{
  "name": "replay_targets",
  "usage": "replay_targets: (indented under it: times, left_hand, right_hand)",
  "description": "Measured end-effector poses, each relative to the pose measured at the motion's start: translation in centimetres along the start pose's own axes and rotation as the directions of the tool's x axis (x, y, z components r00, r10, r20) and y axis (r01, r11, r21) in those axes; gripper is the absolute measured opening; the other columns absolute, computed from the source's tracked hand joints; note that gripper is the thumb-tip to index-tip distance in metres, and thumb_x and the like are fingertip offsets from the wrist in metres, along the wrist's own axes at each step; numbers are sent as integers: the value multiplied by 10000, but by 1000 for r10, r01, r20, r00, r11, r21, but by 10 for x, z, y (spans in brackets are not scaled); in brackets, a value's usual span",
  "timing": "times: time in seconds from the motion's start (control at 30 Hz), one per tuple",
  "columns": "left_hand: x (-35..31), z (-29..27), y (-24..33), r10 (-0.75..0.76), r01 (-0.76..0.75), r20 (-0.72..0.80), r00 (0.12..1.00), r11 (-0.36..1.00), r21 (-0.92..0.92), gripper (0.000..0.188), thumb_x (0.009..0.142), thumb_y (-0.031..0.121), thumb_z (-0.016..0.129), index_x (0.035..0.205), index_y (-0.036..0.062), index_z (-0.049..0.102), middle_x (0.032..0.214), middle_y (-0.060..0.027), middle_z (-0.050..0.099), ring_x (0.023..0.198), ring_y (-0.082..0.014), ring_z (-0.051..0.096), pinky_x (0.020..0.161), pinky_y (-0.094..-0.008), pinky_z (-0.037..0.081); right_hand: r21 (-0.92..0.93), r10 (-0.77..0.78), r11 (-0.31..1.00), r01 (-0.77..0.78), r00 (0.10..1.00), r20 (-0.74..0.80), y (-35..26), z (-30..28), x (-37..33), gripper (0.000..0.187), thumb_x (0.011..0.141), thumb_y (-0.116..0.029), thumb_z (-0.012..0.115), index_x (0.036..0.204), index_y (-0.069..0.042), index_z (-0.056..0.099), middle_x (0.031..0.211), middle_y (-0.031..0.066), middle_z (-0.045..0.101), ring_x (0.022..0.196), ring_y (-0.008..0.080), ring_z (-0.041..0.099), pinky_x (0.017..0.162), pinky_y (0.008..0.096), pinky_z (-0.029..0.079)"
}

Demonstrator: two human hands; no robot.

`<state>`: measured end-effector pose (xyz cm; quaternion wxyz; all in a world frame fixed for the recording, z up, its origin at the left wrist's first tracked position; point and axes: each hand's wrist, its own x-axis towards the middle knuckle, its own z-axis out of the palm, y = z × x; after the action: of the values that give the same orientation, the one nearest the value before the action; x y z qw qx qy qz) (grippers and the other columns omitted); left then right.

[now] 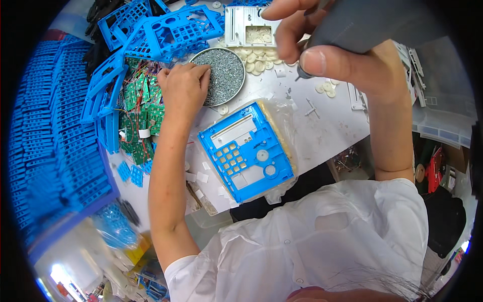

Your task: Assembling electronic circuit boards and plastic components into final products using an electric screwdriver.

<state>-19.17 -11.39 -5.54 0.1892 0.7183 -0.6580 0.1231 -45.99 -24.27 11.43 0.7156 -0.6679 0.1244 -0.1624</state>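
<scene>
My right hand is wrapped round a dark electric screwdriver, held above the table with its bit pointing down and left. At the left rim of a round metal tray full of small screws is my left hand. Its fingers are curled together, and whatever they hold is hidden. Between my forearms lies a blue plastic panel, open side up, with a block of square key holes and white round inserts. Under it is a pad in clear plastic wrap.
Green circuit boards with wires lie left of my arm. Blue frames are heaped at the back, and stacked blue parts fill the far left. White discs lie beside a silver panel. A clear bin stands right.
</scene>
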Motion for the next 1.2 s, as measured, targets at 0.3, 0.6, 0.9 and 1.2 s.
replay_targets:
  times: [0.3,0.6,0.9,1.2]
  left_hand:
    - [-114,-84,124,0,58,113,994,861,-505,138,770,71,735,736,95,603,750,-38,586,720,-250,547,767,-420,328]
    - [-139,-89,149,-159,187,100,982,805,-564,192,778,99,803,953,157,746,905,33,707,793,-175,601,858,-396,301]
    - [-142,-79,146,-184,155,18,983,766,-624,234,738,87,834,943,160,750,900,45,709,775,-163,602,854,-409,310]
    - [-148,-77,138,-96,113,68,993,937,-332,312,761,296,836,1015,150,728,1139,31,658,989,-196,580,955,-488,308]
  right_hand:
    - [263,-289,915,307,951,-106,81,55,-48,406,918,-220,772,1172,-56,503,675,25,556,604,124,560,592,299,477]
    - [500,-459,769,397,888,1,90,99,-64,373,905,-86,749,1195,6,533,788,76,630,627,93,583,529,240,436]
    - [390,-452,831,397,890,57,96,98,-63,326,901,-66,744,1148,-7,539,839,93,651,650,109,627,556,247,477]
    - [114,-241,966,233,968,63,99,86,-64,256,929,-45,699,1128,-77,540,741,61,582,651,192,562,653,393,502]
